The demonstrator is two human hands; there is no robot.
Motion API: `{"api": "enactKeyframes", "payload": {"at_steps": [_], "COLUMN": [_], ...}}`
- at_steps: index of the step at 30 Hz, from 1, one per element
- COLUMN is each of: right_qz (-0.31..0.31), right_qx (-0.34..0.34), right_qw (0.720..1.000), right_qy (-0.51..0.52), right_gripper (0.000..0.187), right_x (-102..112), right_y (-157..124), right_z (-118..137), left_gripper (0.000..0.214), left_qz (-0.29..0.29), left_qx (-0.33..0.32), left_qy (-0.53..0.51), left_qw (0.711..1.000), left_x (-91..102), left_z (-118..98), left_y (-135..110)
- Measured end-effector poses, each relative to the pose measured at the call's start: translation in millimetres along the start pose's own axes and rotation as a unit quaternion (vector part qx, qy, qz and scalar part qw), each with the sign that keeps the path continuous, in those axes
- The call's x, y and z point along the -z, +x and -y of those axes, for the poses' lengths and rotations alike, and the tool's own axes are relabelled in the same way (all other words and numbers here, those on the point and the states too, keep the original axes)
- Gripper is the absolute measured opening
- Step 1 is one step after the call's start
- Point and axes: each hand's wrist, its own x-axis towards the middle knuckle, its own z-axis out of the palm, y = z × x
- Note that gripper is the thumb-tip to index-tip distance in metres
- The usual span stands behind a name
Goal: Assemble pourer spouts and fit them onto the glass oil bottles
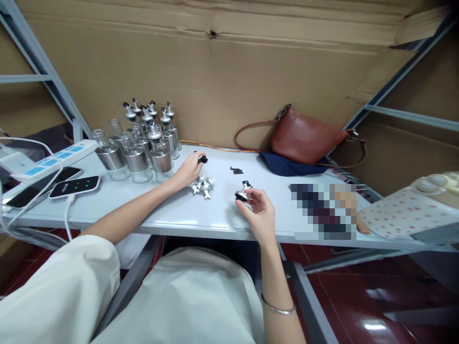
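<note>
Beyond the white pieces [207, 194], the left hand [187, 172] pinches a black part [202, 159]; right of them, the right hand [261, 214] pinches a spout [243, 196] low, probably freeing its tip

Seemingly a small assembly workshop: metal-frame bench [218, 220], cardboard wall [229, 86], cluster of matching glass bottles [135, 160].
</note>
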Motion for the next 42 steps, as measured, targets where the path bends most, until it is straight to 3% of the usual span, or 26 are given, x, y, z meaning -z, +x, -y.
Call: {"api": "enactKeyframes", "payload": {"at_steps": [6,10,14,19,23,28,31,34,38,42], "right_qz": [0.022,0.026,0.031,0.005,-0.035,-0.048,-0.051,-0.046,-0.046,-0.043], "right_qx": [0.012,0.014,0.000,0.001,0.002,0.013,0.002,-0.007,-0.012,-0.011], "right_qw": [1.000,0.999,0.999,0.999,0.999,0.999,0.998,0.998,0.998,0.998], "right_qy": [-0.008,-0.013,-0.034,-0.042,-0.031,-0.020,-0.023,-0.030,-0.032,-0.033], "right_gripper": [0.018,0.018,0.019,0.013,0.009,0.009,0.009,0.009,0.009,0.009], "right_x": [2,3,4,5,6,5,5,5,4,4], "right_y": [-1,0,0,0,-1,0,0,-1,-1,-1], "right_z": [0,1,3,4,3,2,2,2,3,4], "left_gripper": [0.036,0.032,0.029,0.022,0.018,0.024,0.037,0.045,0.044,0.043], "left_qz": [0.057,0.058,0.023,-0.109,-0.250,-0.424,-0.473,-0.455,-0.358,-0.335], "left_qx": [0.097,0.103,0.085,-0.055,-0.140,-0.068,-0.004,0.064,0.156,0.178], "left_qy": [-0.022,-0.026,-0.024,-0.008,0.068,0.093,0.082,0.092,0.099,0.084], "left_qw": [0.993,0.993,0.996,0.992,0.956,0.898,0.877,0.884,0.915,0.921], "left_x": [-1.8,-3.9,-0.2,25.4,59.3,100.2,118.9,131.6,138.2,137.3], "left_z": [15,14,10,-8,-25,-26,-9,14,34,43], "left_y": [4,4,4,3,-1,-16,-28,-37,-44,-48]}}
